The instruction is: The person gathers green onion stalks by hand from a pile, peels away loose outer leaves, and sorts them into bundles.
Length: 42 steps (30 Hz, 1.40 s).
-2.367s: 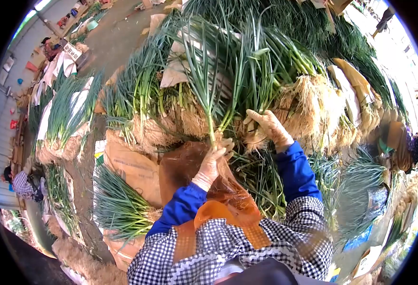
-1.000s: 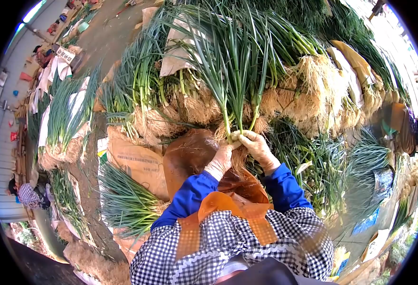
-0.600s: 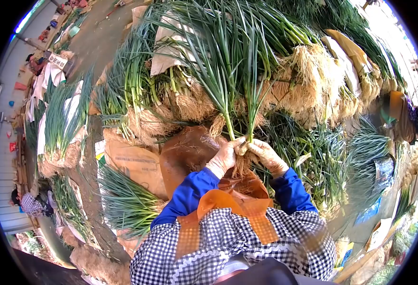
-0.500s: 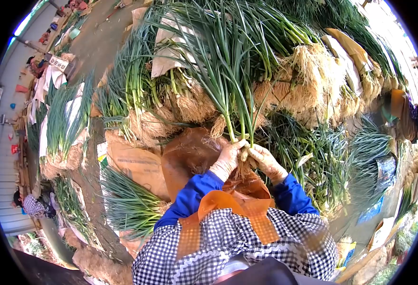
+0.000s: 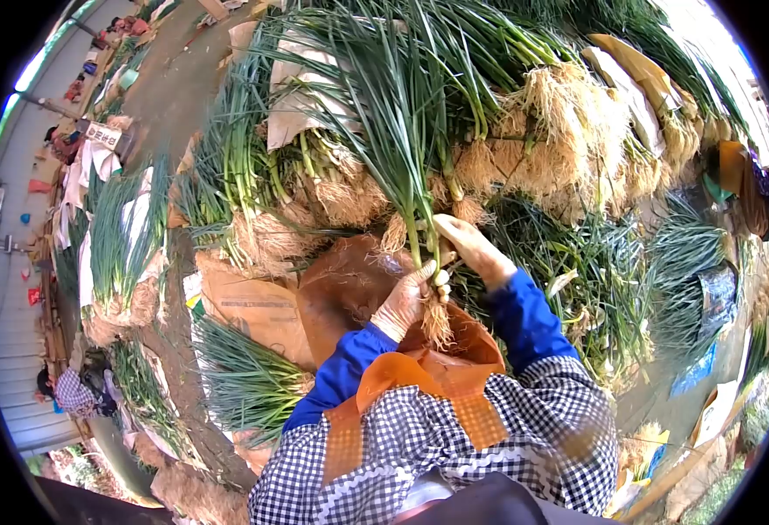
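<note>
Partly hidden: green onions (image 5: pixel 412 197), leaf tips lost against the heap (image 5: pixel 568 131). Hands, two: my left hand (image 5: pixel 405 304) closed round their lower stems, at least two; my right hand (image 5: pixel 475 248) touching higher up, its grip unclear. Orange apron (image 5: pixel 406 371), one, beneath.

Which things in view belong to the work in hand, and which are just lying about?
In use:
Held green onions
Left hand, gripping them near the roots
Right hand, at their stalks
Probably the rooted pile ahead

Seemingly just lying about:
Printed tan sack, left
White sign, far left
Blue sheet, right
</note>
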Tool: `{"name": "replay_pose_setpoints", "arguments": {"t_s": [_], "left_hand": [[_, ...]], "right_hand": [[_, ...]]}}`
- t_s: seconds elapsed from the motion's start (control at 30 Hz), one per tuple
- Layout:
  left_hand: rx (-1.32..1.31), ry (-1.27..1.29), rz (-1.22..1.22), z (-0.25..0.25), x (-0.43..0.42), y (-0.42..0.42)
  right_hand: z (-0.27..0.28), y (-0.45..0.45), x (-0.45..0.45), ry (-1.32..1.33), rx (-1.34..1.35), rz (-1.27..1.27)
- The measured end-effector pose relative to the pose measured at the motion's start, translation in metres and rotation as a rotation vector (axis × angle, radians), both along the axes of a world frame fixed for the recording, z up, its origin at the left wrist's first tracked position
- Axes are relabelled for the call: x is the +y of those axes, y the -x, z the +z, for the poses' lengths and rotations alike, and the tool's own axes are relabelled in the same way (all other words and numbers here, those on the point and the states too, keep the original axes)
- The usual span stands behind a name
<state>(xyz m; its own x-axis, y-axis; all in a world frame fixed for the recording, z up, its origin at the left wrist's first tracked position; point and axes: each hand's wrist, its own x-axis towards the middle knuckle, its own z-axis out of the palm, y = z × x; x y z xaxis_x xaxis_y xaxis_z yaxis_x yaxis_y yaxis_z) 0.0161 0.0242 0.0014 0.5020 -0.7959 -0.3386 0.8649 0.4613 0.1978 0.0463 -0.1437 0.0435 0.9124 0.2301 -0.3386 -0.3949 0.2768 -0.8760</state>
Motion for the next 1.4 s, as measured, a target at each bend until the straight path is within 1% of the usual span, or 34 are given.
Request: {"name": "replay_pose_setpoints", "arguments": {"t_s": [0.03,0.07,0.1,0.13,0.17,0.2,0.23,0.3,0.33,0.37,0.43,0.5,0.53,0.57,0.6,0.63,0.67,0.7,0.77,0.83,0.87,0.9,0.97,1.0,1.03,1.1,1.13,1.17,1.23,1.27,1.3,1.33,1.37,1.4], "left_hand": [[0.005,-0.260,0.036,0.007,0.000,0.006],[-0.150,-0.369,0.052,-0.002,0.003,0.011],[-0.304,-0.474,0.067,-0.011,0.005,0.015],[-0.318,-0.580,0.039,-0.009,0.006,0.018],[-0.317,-0.596,0.135,-0.014,0.005,0.024],[-0.192,-0.562,0.173,-0.009,0.003,0.027],[-0.070,-0.525,0.209,-0.004,0.001,0.027],[0.054,-0.282,0.160,-0.007,-0.003,0.026],[0.069,-0.180,0.141,-0.014,-0.002,0.026],[0.080,-0.076,0.121,-0.022,-0.001,0.024],[0.072,-0.077,0.128,-0.020,0.000,0.022],[0.058,-0.082,0.136,-0.013,0.003,0.019],[0.029,-0.177,0.127,-0.008,0.004,0.018],[0.002,-0.271,0.122,-0.006,0.006,0.018],[0.017,-0.237,0.161,-0.008,0.004,0.021],[0.022,-0.103,0.168,-0.020,0.008,0.018],[-0.023,-0.207,0.204,-0.016,0.010,0.015],[-0.069,-0.309,0.239,-0.010,0.013,0.012],[-0.166,-0.187,0.226,0.005,0.018,0.007],[-0.206,-0.189,0.183,0.017,0.021,0.004],[-0.311,-0.209,0.171,0.026,0.025,-0.001],[-0.310,-0.375,0.288,0.054,0.022,-0.004],[-0.526,-0.274,0.327,0.060,0.045,-0.023],[-0.582,-0.328,0.401,0.060,0.051,-0.030],[-0.645,-0.377,0.476,0.057,0.055,-0.039],[-0.742,-0.479,0.523,0.038,0.065,-0.051],[-0.689,-0.489,0.577,0.026,0.067,-0.052],[-0.629,-0.499,0.627,0.016,0.067,-0.049],[-0.558,-0.592,0.677,0.009,0.061,-0.046],[-0.534,-0.656,0.628,0.024,0.051,-0.044],[-0.501,-0.725,0.572,0.038,0.038,-0.037],[-0.576,-0.600,0.434,0.013,0.021,-0.030],[-0.572,-0.700,0.331,0.008,0.012,-0.022],[-0.524,-0.725,0.356,0.007,0.000,-0.013]], "right_hand": [[-0.011,-0.012,0.013,-0.045,-0.012,0.004],[-0.025,-0.022,0.025,-0.004,-0.067,-0.099],[-0.038,-0.029,0.031,0.186,-0.132,-0.185],[-0.049,-0.031,0.034,0.430,-0.219,-0.280],[-0.061,-0.027,0.036,0.674,-0.299,-0.372],[-0.061,-0.021,0.040,0.567,-0.302,-0.457],[-0.060,-0.015,0.043,0.146,-0.152,-0.474],[-0.048,0.001,0.042,-0.107,0.018,-0.511],[-0.047,0.008,0.041,-0.073,0.149,-0.477],[-0.055,0.013,0.043,-0.118,0.133,-0.445],[-0.052,0.029,0.041,-0.164,0.096,-0.440],[-0.049,0.048,0.016,0.096,0.150,-0.324],[-0.052,0.060,0.000,0.138,0.261,-0.242],[-0.074,0.073,-0.015,0.417,0.243,-0.196],[-0.100,0.088,-0.030,0.892,0.099,-0.149],[-0.063,0.093,-0.042,1.179,0.169,0.023],[-0.103,0.111,-0.079,1.455,-0.095,0.281],[-0.104,0.116,-0.103,1.620,-0.086,0.709],[-0.097,0.113,-0.114,1.674,0.044,0.956],[-0.036,0.066,-0.066,1.519,0.118,0.636],[-0.044,0.055,-0.052,1.373,-0.185,0.227],[-0.036,0.031,-0.033,1.298,-0.309,0.075],[-0.037,-0.017,0.001,0.961,-0.204,-0.094],[-0.027,-0.038,0.017,0.852,0.000,-0.051],[-0.059,-0.059,0.031,0.889,-0.005,-0.131],[-0.052,-0.080,0.045,1.262,-0.080,0.057],[-0.080,-0.090,0.047,1.211,-0.122,-0.083],[-0.102,-0.091,0.041,0.619,-0.092,-0.278],[-0.092,-0.079,0.025,0.214,-0.124,-0.399],[-0.046,-0.056,0.014,0.182,-0.054,-0.313],[-0.028,-0.041,0.008,0.163,-0.049,-0.242],[-0.007,-0.021,0.009,0.117,0.000,-0.148],[0.004,-0.007,0.013,0.063,0.042,-0.051],[-0.021,-0.006,0.017,-0.043,0.061,-0.128]]}}
